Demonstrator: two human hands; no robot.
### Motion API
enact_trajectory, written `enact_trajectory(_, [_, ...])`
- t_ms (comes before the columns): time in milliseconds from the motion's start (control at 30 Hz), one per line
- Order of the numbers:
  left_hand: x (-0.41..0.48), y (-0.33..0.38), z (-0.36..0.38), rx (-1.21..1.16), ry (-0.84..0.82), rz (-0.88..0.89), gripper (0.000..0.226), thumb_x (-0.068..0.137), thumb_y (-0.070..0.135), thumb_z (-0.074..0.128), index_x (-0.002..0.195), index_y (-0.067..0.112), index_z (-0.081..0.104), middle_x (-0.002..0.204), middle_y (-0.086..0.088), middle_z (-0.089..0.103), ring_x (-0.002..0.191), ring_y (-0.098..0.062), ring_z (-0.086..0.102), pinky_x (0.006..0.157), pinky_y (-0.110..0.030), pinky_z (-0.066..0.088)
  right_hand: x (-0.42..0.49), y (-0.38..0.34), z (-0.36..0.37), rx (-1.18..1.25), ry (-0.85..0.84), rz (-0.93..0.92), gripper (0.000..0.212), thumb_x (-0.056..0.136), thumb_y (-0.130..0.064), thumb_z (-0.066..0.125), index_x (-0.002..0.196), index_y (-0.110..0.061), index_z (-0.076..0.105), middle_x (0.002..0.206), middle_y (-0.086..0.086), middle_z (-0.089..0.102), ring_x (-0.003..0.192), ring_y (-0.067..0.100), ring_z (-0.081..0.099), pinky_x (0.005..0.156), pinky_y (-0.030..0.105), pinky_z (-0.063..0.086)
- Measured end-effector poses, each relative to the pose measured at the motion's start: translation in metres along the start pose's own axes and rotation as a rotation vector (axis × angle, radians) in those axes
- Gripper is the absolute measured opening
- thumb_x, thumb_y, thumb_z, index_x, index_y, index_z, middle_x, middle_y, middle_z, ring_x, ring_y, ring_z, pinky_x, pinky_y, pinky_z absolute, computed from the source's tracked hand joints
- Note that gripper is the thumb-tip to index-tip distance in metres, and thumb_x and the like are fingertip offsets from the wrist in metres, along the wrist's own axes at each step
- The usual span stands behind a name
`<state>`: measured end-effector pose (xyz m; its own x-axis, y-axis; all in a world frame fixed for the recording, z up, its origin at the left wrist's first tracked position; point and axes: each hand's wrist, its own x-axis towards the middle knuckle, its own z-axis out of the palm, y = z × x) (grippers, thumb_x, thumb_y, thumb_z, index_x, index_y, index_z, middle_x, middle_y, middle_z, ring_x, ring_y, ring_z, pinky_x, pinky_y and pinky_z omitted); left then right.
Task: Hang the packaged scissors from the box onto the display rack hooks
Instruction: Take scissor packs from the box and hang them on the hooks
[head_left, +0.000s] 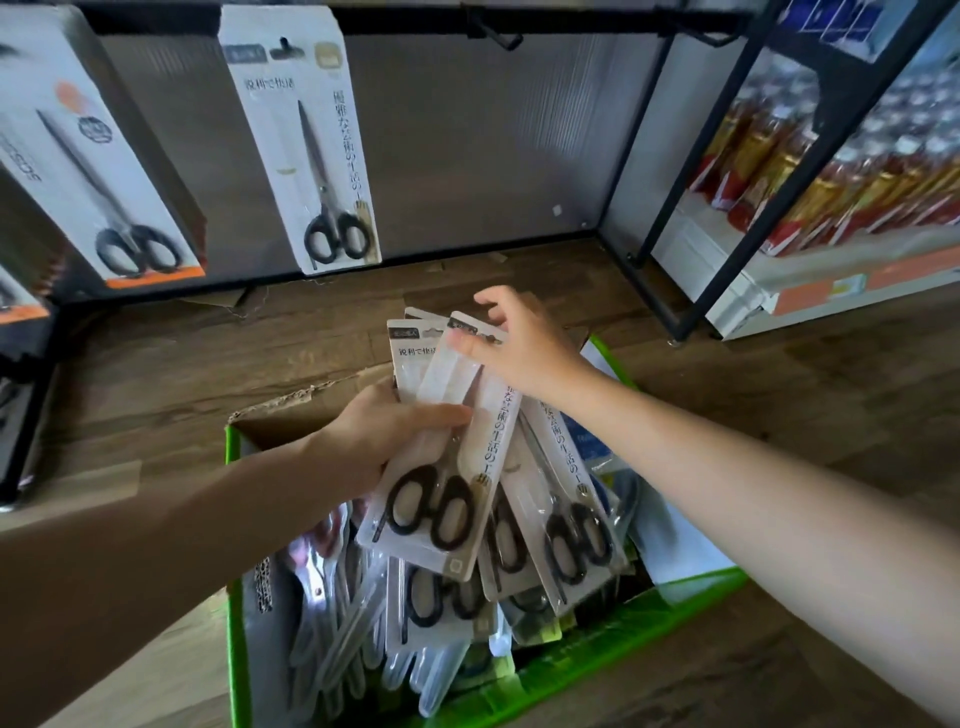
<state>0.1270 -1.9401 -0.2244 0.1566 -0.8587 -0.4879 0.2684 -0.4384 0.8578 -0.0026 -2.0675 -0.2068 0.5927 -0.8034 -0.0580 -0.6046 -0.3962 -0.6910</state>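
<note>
Above the open cardboard box with bright green edges (613, 631), the left hand (384, 441) is gripping a fanned bunch of white-card scissor packs with black handles (566, 483). Its fingers are curling behind the cards and its thumb is lying across the front pack (457, 457). The right hand (524, 348) is pinching that front pack at its top end, the thumb pressing on the printed face and the other fingers reaching over the upper edge. The bunch is pointing up and away from the person, handles toward the box.

More scissor packs and clear blister packs are lying loosely heaped inside the box, which is sitting on the brown wood-patterned floor (156, 374) just in front of the black metal display rack (670, 171).

On the rack, one matching white scissor pack (306, 156) is hanging from a hook against the grey ribbed back panel (467, 145). To its left, a thick row of white packs with an orange bottom strip (109, 171) is hanging as well. A black hook (498, 34) is sticking out from the top bar to the right of the matching pack.

Beyond the rack's right side, red and gold goods (831, 156) are standing on a neighbouring white shelf, too blurred to identify.
</note>
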Motion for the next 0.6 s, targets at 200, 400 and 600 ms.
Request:
enact_trajectory(200, [0.002,-0.001,0.001,0.012,0.045,0.025,0.051,0.072,0.008,0.083,0.118,0.006,0.063,0.104,-0.017,0.074,0.091,-0.037,0.072,0.077,-0.047,0.058,-0.008,0.014,-0.006,0.186,-0.031,0.361,0.069,0.089,-0.063,0.054,0.139,-0.016,0.045,0.132,0.001,0.054,0.118,0.020,0.054,0.088,0.030,0.041])
enact_trajectory(400, [0.001,0.011,0.007,-0.036,0.144,0.026,0.043,0.078,0.009,0.080,0.116,0.009,0.059,0.102,-0.014,0.074,0.087,-0.031,0.074,0.078,-0.047,0.060,-0.013,0.012,0.005,0.568,-0.133,0.414,0.069,0.066,-0.073,0.065,0.110,-0.021,0.070,0.113,-0.004,0.072,0.108,0.018,0.065,0.100,0.039,0.048])
enact_trajectory(600, [-0.001,0.020,0.021,0.002,0.096,0.101,0.048,0.079,0.011,0.079,0.121,0.016,0.058,0.100,-0.009,0.075,0.086,-0.028,0.075,0.074,-0.044,0.061,-0.016,0.007,0.006,0.630,-0.134,0.349,0.043,0.079,-0.037,0.078,0.115,-0.019,0.062,0.110,0.002,0.071,0.101,0.020,0.068,0.092,0.043,0.054])
